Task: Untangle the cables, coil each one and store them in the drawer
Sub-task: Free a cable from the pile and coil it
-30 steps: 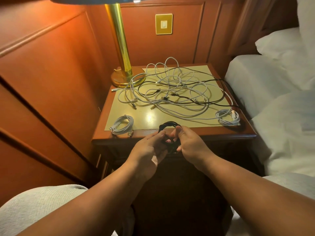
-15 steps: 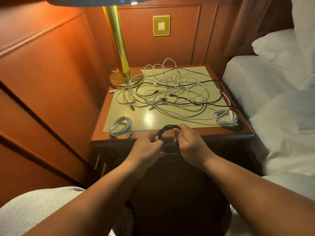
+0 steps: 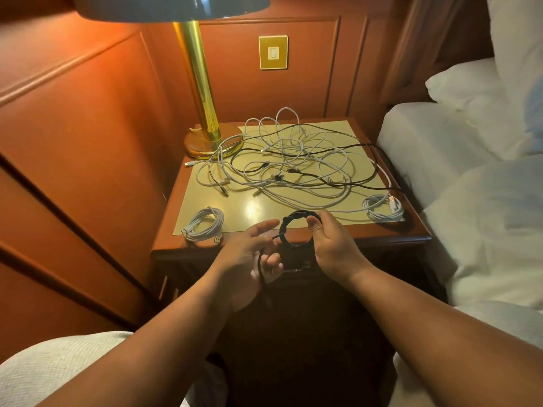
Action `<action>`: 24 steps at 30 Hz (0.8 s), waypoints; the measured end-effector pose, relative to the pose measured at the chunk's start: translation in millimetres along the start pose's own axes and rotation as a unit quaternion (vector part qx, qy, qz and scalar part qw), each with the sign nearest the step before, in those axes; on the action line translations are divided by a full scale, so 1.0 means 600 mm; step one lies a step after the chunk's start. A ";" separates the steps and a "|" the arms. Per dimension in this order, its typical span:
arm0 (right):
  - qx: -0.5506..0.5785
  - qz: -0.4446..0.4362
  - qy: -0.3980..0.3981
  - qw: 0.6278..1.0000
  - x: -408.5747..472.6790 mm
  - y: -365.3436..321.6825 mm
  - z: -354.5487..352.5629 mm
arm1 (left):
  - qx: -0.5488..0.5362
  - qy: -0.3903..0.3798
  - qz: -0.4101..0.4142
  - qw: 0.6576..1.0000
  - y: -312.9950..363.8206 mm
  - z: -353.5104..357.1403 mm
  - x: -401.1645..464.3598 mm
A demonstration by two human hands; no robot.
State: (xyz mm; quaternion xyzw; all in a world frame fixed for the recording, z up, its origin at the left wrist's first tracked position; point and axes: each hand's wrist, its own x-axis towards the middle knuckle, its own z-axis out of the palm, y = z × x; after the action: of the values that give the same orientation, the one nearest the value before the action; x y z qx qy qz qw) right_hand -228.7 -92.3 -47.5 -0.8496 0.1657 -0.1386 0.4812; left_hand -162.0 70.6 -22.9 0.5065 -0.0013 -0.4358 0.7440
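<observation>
A: Black cable [image 3: 296,230], where is it?
B: Coiled in a ring just in front of the nightstand [image 3: 390,233] edge, gripped by the right hand [image 3: 332,245].
A: And the left hand [image 3: 249,257]?
B: Fingers loosely spread, the cable's tail running across them.
A: On the nightstand?
B: Tangled cables [image 3: 291,163] mid-top, a white coil [image 3: 204,224] front-left, another coil [image 3: 382,207] front-right, a lamp [image 3: 205,113] at the back-left.

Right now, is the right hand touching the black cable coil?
Touching. The head view shows the right hand with its thumb and fingers closed around the right side of the black cable coil, holding it upright above the nightstand's front edge.
</observation>
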 end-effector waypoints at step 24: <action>0.301 0.184 -0.194 0.915 -0.031 -0.028 0.027 | -0.044 0.124 0.045 0.990 -0.030 -0.014 0.014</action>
State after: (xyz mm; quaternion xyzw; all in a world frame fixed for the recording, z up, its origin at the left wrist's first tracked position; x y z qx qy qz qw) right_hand -236.6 -64.0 -42.1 -0.6293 0.1723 0.0766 0.7540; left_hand -164.5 69.8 -44.1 0.5227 0.0875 -0.3351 0.7790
